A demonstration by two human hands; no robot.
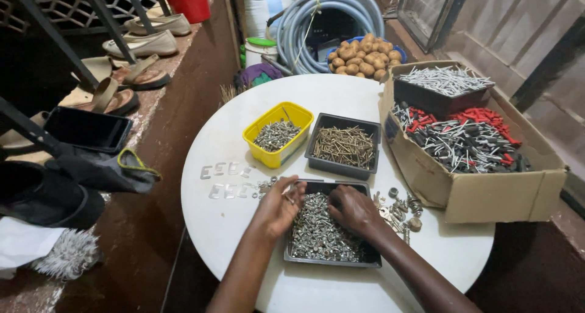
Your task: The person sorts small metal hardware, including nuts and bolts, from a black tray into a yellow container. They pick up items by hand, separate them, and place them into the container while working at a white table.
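Left hand: the left hand (277, 206) sits at the left rim of the dark tray of silver screws (304, 261), low centre of the frame; its fingers are curled and pinch a small silvery piece, which is too small to identify.
Right hand: the right hand (353, 208) lies palm down on the screw heap at the tray's upper right, fingers bent into the screws; whether it has hold of any cannot be told.
Tray position: near the bottom edge of the round white table (244, 100), its lower rim close to the table's edge.
Above the tray: a yellow tub of screws (291, 114) and a dark tray of brownish screws (317, 158) stand side by side, close to the hands.
Left of the hands: flat metal brackets (225, 180) lie in two rows on bare tabletop, with open white surface around them.
Right of the tray: loose nuts and small hardware (401, 208), then a cardboard box (487, 194) of fasteners overhanging the table's right edge.
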